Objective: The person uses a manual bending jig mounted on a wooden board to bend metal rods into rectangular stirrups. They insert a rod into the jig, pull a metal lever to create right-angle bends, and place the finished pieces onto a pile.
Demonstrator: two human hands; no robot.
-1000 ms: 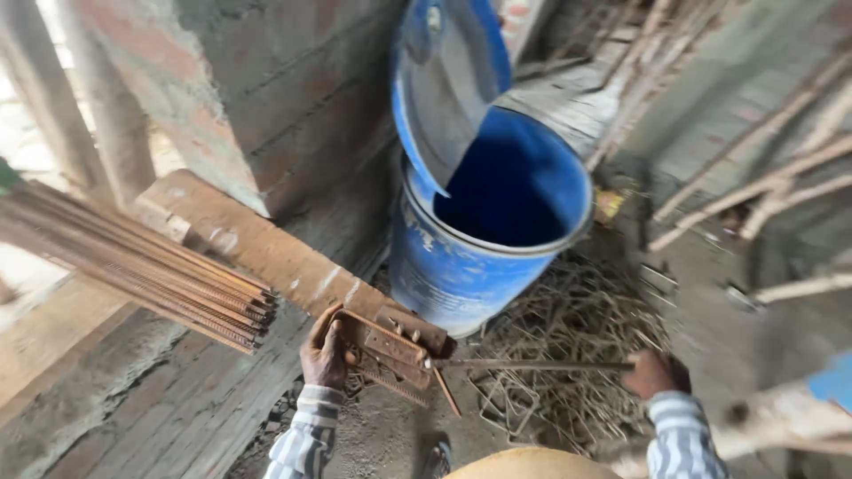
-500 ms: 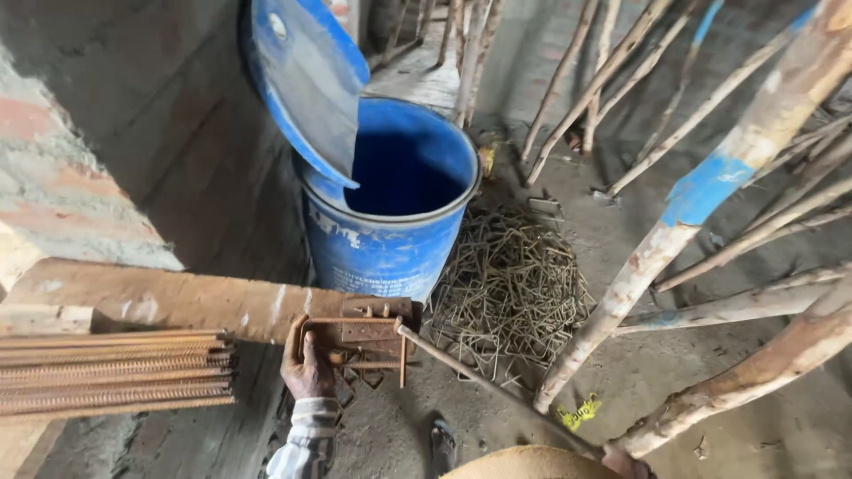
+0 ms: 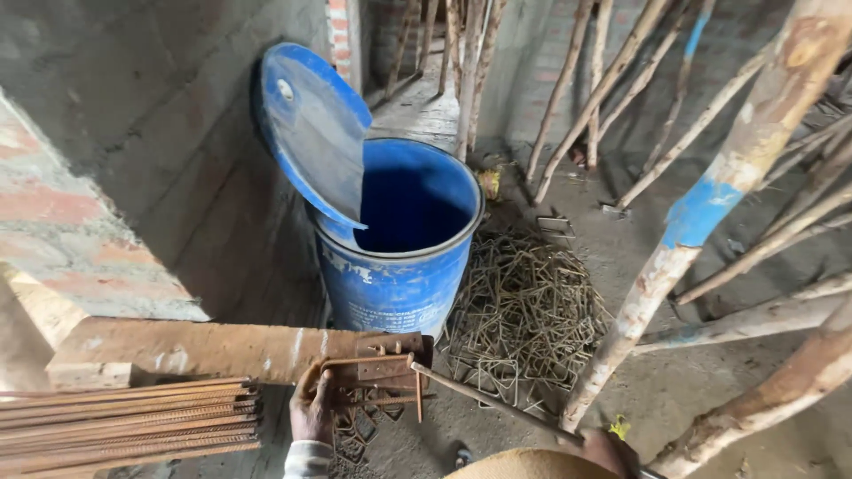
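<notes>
1. The left hand point(image 3: 312, 406) sits low in the frame, left of centre. Its striped sleeve comes up from the bottom edge, and its fingers curl around a thin bent steel rod point(image 3: 368, 362) held on the bending jig point(image 3: 383, 365).
2. The right hand point(image 3: 608, 448) is at the bottom edge, right of centre, partly hidden behind a tan rounded shape. It rests on the lower end of the long bending lever point(image 3: 493, 402); whether its fingers close around the lever cannot be told.
3. The jig is a rusty metal plate with upright pins, fixed to the end of a rough wooden plank point(image 3: 204, 350) smeared with pale cement.
4. The lever is a straight dark bar running from the jig down to the lower right.
5. A bundle of ribbed, rust-brown rebar point(image 3: 124, 426) lies at the lower left, below the plank.
6. A blue plastic drum point(image 3: 399, 266) stands at centre, its round lid point(image 3: 311, 133) tilted against the rim.
7. A tangled heap of bent wire stirrups point(image 3: 528, 310) lies on the dusty floor just right of the drum.
8. Rough wooden poles point(image 3: 701, 213), one with a blue band, lean across the right side.
</notes>
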